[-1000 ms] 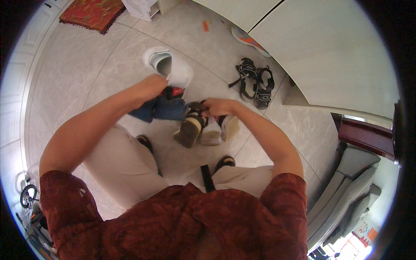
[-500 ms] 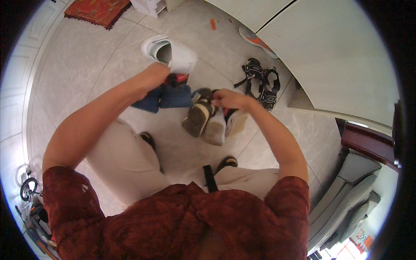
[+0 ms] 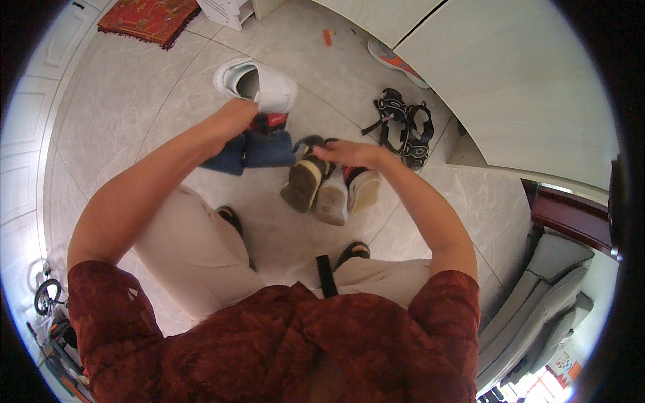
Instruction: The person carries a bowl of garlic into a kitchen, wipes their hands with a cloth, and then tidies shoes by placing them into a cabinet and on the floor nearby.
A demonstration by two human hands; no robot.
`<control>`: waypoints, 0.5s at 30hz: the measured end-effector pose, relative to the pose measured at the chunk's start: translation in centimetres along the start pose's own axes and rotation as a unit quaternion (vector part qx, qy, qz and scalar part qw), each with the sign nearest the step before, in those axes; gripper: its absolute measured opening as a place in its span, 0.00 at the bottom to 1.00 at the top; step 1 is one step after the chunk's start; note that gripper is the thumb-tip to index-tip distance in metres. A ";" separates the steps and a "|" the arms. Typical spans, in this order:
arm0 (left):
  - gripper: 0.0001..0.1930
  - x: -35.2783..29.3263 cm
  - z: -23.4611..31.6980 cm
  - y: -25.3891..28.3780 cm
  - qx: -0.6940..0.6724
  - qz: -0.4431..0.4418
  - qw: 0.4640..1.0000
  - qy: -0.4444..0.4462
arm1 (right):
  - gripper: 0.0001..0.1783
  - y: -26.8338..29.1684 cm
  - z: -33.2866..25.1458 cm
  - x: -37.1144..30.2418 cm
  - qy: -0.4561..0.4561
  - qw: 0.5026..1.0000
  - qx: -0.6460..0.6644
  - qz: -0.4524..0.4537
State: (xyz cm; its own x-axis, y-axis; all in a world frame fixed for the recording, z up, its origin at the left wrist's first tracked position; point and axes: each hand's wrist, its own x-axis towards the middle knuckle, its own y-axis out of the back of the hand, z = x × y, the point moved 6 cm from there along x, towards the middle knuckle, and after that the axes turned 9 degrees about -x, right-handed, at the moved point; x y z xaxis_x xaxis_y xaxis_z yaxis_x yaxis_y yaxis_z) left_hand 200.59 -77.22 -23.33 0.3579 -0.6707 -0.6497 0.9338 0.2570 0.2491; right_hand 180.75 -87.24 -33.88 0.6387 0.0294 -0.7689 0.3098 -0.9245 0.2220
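My left hand (image 3: 236, 122) is closed at the near edge of a white hollow slipper-like thing (image 3: 277, 88); its fingertips are hidden. Below that hand lie a pair of blue slippers (image 3: 267, 149) and a red and black item (image 3: 274, 122), partly covered. My right hand (image 3: 349, 154) reaches over a bunch of shoes, its fingers stretched out to the left above the heel ends. Under it sit a brown shoe with a pale stripe (image 3: 302, 185), a white shoe (image 3: 332, 201) and a shoe with a cream sole and red inside (image 3: 365, 188).
Black strappy sandals (image 3: 418, 134) lie right of the shoes, near a pale cabinet (image 3: 517, 87). A grey and orange shoe (image 3: 396, 62) pokes out beneath it. A red patterned rug (image 3: 148, 21) lies at the far left. My feet in dark footwear (image 3: 353, 252) stand close by.
The white slipper-like thing has shifted slightly left with my left hand. My right hand has moved a little left, and its fingers have straightened over the brown shoe.
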 end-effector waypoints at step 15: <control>0.20 0.7 -1.1 -0.4 0.016 0.036 0.999 -0.012 | 0.35 -1.0 1.0 2.4 0.021 0.998 0.034 0.055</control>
State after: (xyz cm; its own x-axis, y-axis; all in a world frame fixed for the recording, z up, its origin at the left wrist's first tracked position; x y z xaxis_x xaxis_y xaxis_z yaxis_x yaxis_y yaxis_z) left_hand 200.50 -77.01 -24.70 0.4241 -0.6675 -0.6121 0.9048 0.2828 0.3184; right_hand 181.22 -86.58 -36.52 0.6948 -0.0591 -0.7167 0.1884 -0.9468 0.2608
